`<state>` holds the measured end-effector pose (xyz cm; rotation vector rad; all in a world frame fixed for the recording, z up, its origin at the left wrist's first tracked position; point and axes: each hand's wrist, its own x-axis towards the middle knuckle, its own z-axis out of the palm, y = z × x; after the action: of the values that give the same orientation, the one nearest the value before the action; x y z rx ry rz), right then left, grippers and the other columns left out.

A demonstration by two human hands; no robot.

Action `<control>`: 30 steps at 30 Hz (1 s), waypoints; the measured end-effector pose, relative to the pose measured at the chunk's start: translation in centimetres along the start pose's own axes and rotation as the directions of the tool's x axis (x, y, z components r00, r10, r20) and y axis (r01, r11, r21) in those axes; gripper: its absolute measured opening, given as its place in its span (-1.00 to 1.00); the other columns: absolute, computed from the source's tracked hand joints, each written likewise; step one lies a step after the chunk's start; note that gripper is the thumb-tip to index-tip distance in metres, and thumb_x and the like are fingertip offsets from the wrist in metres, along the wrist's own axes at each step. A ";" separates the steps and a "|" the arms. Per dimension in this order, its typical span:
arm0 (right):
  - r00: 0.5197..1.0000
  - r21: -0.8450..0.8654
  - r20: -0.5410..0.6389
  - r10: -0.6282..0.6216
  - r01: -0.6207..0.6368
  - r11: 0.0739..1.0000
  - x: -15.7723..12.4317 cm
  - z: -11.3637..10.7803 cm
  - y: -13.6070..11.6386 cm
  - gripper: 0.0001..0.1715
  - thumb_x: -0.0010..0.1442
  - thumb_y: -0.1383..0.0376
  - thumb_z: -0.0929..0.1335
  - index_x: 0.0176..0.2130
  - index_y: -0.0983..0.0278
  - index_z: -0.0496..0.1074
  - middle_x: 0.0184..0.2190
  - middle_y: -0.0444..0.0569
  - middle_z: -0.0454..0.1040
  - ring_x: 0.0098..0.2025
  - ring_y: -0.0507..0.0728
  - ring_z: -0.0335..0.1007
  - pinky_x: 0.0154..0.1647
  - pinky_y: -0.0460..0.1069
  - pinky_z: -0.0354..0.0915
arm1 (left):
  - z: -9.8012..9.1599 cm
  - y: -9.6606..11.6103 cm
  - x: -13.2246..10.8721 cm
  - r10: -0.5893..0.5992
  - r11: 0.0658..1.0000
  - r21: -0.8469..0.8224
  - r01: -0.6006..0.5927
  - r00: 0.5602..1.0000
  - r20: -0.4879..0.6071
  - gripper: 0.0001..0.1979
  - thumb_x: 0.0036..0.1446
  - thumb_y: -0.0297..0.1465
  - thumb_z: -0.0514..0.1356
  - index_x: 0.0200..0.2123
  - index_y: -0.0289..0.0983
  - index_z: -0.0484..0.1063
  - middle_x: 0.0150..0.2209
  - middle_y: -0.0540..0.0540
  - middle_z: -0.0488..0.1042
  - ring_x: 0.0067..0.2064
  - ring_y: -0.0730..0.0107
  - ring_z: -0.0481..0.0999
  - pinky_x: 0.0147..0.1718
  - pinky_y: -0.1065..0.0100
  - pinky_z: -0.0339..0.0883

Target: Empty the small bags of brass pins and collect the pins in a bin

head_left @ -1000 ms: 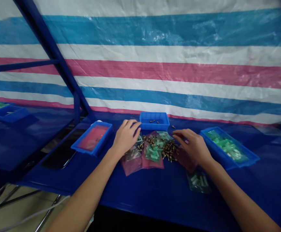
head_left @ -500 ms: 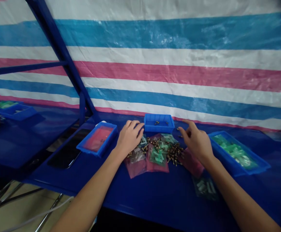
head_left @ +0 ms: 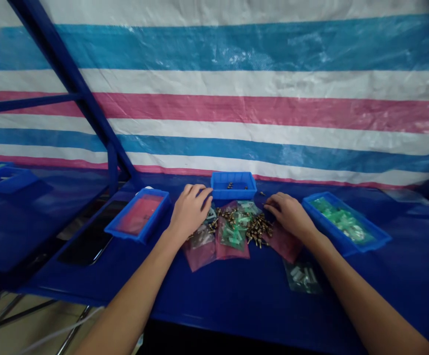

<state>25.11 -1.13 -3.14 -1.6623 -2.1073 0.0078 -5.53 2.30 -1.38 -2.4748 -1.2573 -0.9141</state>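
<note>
My left hand (head_left: 191, 209) lies with fingers apart beside the left end of a small blue tray (head_left: 233, 194), partly over clear bags at the pile's left edge. Two or three small brass-coloured metal pieces sit in that tray. My right hand (head_left: 290, 213) has its thumb and fingers drawn together at the table, right of the pile; what they pinch is too small to name. One loose metal piece (head_left: 262, 194) lies just beyond its fingertips. Between the hands is a heap of brass-coloured pieces (head_left: 259, 228), spread over pink bags (head_left: 232, 252) and clear bags with green and white parts.
On the left, a blue tray (head_left: 124, 234) holds pink bags, with a black phone (head_left: 84, 246) beside it. A blue tray (head_left: 379, 241) of green-and-white bagged parts stands at right. A clear bag (head_left: 303, 277) lies nearer me. Striped sheeting (head_left: 236, 106) and a blue frame post (head_left: 66, 74) rise behind.
My right hand has come down and closer to me, and its thumb and fingers have closed together. My left hand stays by the tray. The whole view has shifted slightly.
</note>
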 end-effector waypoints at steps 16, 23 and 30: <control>0.924 0.323 -0.204 -0.324 0.376 0.868 -2.0 -0.5 -8.9 -0.87 0.33 0.33 0.25 -0.13 0.22 0.36 -0.23 -0.01 0.47 -0.15 0.12 0.37 -0.13 0.05 0.34 | -0.7 5.1 -0.3 0.068 0.771 -0.630 0.094 0.971 0.229 -0.85 0.27 -0.33 0.13 -0.27 -0.25 0.47 -0.35 -0.06 0.46 -0.24 0.36 0.44 -0.27 0.35 0.32; 0.918 0.349 -0.212 -0.336 0.392 0.851 -2.1 -0.3 -8.5 -0.79 0.33 0.35 0.26 -0.04 0.20 0.37 -0.17 -0.01 0.48 -0.11 0.11 0.39 -0.09 0.04 0.35 | -0.5 5.1 -0.5 0.036 0.750 -0.645 0.146 0.965 0.259 -0.85 0.26 -0.33 0.14 -0.24 -0.24 0.49 -0.33 -0.05 0.45 -0.25 0.38 0.45 -0.28 0.38 0.33; 0.860 0.164 -0.317 -0.400 0.465 0.870 -2.3 -1.3 -8.4 -0.73 0.29 0.36 0.30 0.00 0.22 0.38 -0.19 -0.01 0.52 -0.18 0.10 0.43 -0.13 0.01 0.36 | -1.0 4.5 0.0 0.035 0.805 -0.587 0.084 0.982 0.187 -0.80 0.31 -0.32 0.09 -0.22 -0.23 0.49 -0.31 -0.05 0.51 -0.21 0.35 0.44 -0.22 0.34 0.32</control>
<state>18.18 -5.87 -0.40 -0.9590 -2.1219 -0.1053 -2.44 -0.88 -0.27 -3.0973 -1.1922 -1.2658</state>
